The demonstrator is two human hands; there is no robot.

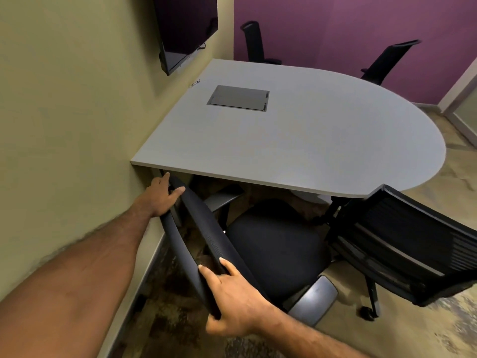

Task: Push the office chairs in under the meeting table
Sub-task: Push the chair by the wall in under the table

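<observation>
A grey meeting table (296, 140) with a rounded right end stands against the left wall. Below its near edge is a black office chair (273, 244) with grey armrests, its seat partly under the tabletop. My left hand (161, 196) grips the far end of that chair's curved backrest (204, 239), close to the wall. My right hand (232, 295) grips the near end of the same backrest. A second black mesh-backed chair (402, 244) stands to the right, angled at the table's rounded corner.
Two more black chairs (254, 42) (389, 60) stand at the table's far side by the purple wall. A dark screen (185, 29) hangs on the left wall. A metal cable hatch (238, 97) is set into the tabletop. Patterned carpet covers the floor.
</observation>
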